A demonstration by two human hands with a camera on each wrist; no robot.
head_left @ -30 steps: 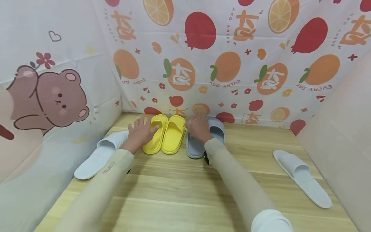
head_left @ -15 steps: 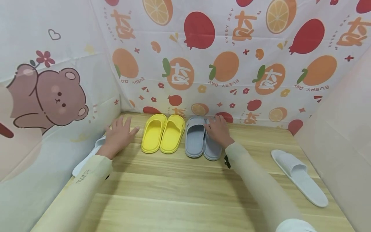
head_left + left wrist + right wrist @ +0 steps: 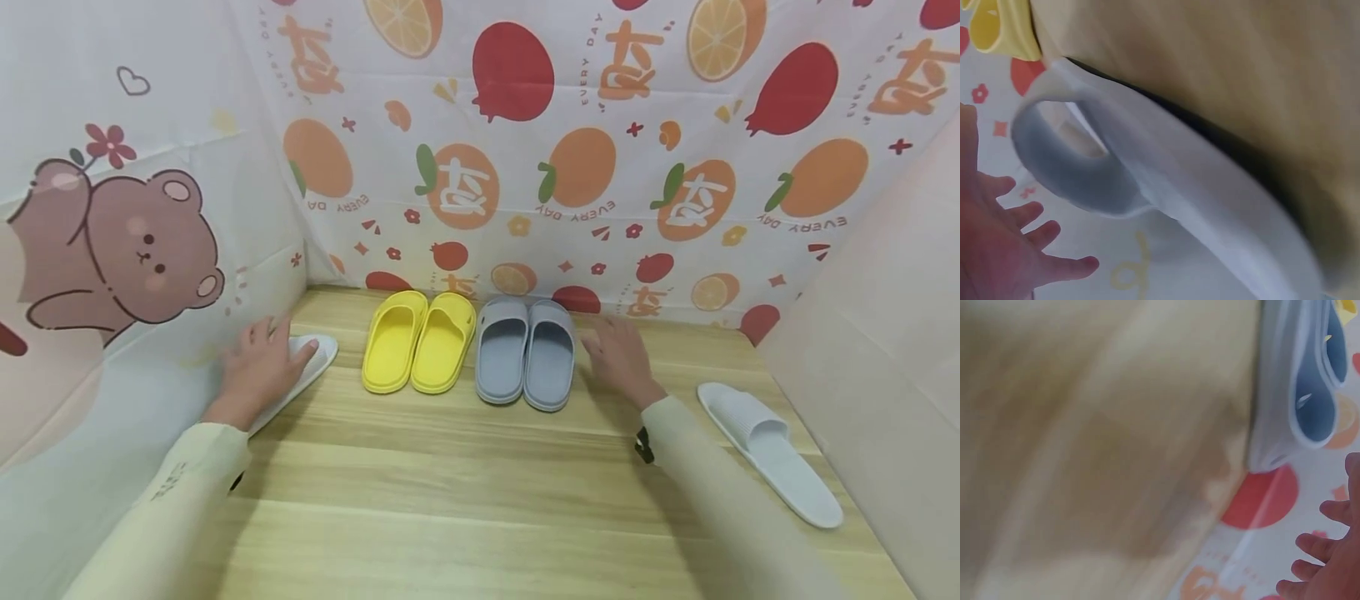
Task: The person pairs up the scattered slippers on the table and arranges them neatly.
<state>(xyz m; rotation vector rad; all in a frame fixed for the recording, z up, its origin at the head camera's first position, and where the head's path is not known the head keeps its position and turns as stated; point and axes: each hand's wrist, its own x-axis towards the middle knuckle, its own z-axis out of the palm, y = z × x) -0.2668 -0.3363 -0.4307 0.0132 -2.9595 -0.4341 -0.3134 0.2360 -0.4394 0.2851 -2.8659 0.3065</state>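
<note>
The right hand [image 3: 621, 360] was over the grey slippers [image 3: 501, 358] half a second ago, but now it is just beside them, and the left hand [image 3: 261, 368] has gone farther from the yellow slippers [image 3: 441, 350], over the left white slipper [image 3: 321, 356]. Both hands hold nothing, fingers spread. The two pairs sit near the back wall [image 3: 525, 187], the right white slipper [image 3: 772, 454] lies by the right wall [image 3: 892, 358], and lots of wood [image 3: 450, 492] stretches in front.
</note>
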